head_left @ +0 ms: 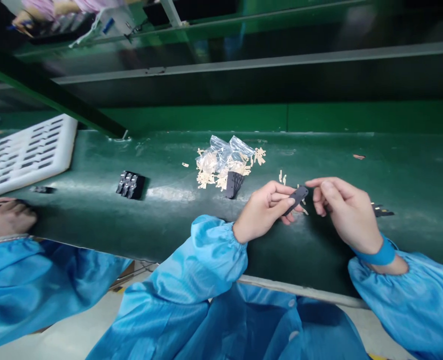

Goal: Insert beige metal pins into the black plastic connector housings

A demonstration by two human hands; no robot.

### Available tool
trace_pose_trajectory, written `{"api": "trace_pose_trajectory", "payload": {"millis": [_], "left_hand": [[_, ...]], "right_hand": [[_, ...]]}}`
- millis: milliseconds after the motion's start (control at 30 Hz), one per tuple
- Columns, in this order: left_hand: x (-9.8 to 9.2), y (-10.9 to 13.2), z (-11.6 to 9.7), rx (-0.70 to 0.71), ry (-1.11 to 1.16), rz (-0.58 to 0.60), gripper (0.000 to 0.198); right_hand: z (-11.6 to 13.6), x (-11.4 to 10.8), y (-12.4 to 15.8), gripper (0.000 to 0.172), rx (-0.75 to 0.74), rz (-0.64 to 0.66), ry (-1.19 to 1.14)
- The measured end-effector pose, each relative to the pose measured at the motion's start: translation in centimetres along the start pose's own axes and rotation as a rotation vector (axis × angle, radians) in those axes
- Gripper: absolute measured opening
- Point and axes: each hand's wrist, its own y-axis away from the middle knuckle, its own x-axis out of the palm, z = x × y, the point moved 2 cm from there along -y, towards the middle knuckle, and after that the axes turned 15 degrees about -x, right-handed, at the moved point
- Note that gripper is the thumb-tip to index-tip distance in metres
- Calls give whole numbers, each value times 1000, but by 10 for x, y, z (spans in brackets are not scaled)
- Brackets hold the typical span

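My left hand holds a small flat black part between thumb and fingers, above the green table. Close to the part's right end is my right hand, its index finger stretched toward it and the other fingers curled; whether a tiny piece sits at its fingertips cannot be made out. A few small cream pieces lie just beyond my left hand. Further left, a fanned stack of black parts rests against a pile of cream pieces with clear plastic bags on it.
Black parts lie partly behind my right hand. Left on the table are a black block group, a white slotted tray and another person's hand. A green post slants down at the left.
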Motion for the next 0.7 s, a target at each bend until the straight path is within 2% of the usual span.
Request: {"api": "trace_pose_trajectory", "payload": {"millis": [133,300,433,600,633,700], "left_hand": [[3,1,3,44,-44,-26,43],[4,1,5,73,-76,7,42],[1,0,6,59,-87,13,42],[-2,-9,11,7,-141,50,43],[-3,-12,12,-6,-144,40,43],[-5,-15,12,-15,-142,-19,41]], "right_hand": [[7,5,4,33,-33,76,63],[8,6,4,31,-117,64,177],[4,2,0,45,-2,91,81],[1,-9,-6,38,226,282,-59],[-1,-14,-9,34,252,238,-86],[-4,-26,-17,24,248,-43,-177]]}}
